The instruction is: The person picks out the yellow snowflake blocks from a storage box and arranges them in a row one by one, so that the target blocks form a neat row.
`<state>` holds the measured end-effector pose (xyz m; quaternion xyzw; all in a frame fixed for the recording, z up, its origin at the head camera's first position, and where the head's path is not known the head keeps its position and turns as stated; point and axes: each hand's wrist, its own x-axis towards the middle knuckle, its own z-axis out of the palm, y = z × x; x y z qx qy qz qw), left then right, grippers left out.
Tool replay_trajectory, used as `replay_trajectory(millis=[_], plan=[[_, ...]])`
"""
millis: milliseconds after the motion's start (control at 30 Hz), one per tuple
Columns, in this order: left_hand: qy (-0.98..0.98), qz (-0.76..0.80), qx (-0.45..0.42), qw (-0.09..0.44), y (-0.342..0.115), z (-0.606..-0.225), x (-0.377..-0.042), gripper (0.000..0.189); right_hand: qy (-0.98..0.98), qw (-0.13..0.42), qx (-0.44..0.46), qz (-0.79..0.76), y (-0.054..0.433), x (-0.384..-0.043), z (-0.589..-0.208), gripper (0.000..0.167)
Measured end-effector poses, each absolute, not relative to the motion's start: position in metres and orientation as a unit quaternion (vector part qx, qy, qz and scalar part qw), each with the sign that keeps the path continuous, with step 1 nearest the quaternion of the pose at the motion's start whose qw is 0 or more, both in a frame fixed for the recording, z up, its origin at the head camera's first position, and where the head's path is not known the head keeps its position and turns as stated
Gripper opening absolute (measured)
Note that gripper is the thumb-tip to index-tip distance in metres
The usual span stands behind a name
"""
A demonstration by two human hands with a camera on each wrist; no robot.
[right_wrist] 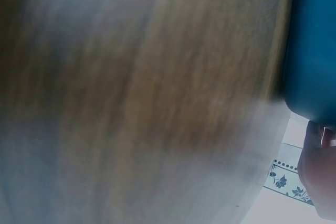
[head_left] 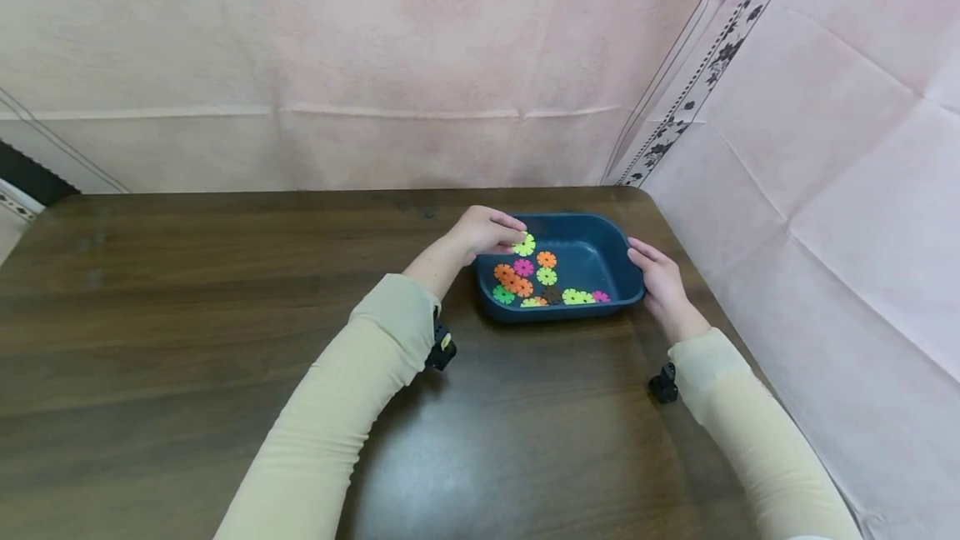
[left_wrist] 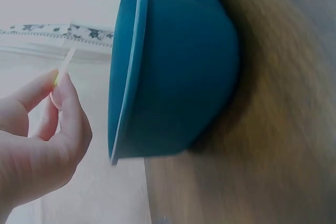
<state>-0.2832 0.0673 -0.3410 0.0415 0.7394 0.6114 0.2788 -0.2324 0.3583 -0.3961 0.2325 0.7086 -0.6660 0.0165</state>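
A dark blue rectangular basin (head_left: 577,315) stands toward the right of the wooden table, with several small flower-shaped pieces (head_left: 522,267) in pink, orange, green, yellow-green and brown inside. Above the basin's left end, my left hand (head_left: 483,232) pinches a yellow-green flower piece (head_left: 527,245) between thumb and fingertips. In the left wrist view that piece (left_wrist: 67,61) shows edge-on, beside the rim of the basin (left_wrist: 173,66). At the opposite end my right hand (head_left: 663,280) holds the basin by its right rim. Only part of this hand (right_wrist: 320,174) appears in the right wrist view.
The brown table (head_left: 225,340) extends far to the left. Pale pink patterned sheets hang behind it (head_left: 337,65) and along its right side (head_left: 847,190). A black wrist camera (head_left: 441,346) is strapped on the left arm, another (head_left: 663,383) on the right.
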Motion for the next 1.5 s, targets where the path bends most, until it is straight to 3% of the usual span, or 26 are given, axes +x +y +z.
replay_trajectory(millis=[567,1500], plan=[[0.725,0.634,0.014,0.267,0.004,-0.343,-0.294,0.035,0.713,0.022,0.234,-0.66,0.359,-0.232,-0.397,0.051],[0.722,0.62,-0.016,0.307,-0.095,-0.392,-0.288,0.042,0.702,0.025,0.241,-0.67,0.356,-0.232,-0.394,0.051]])
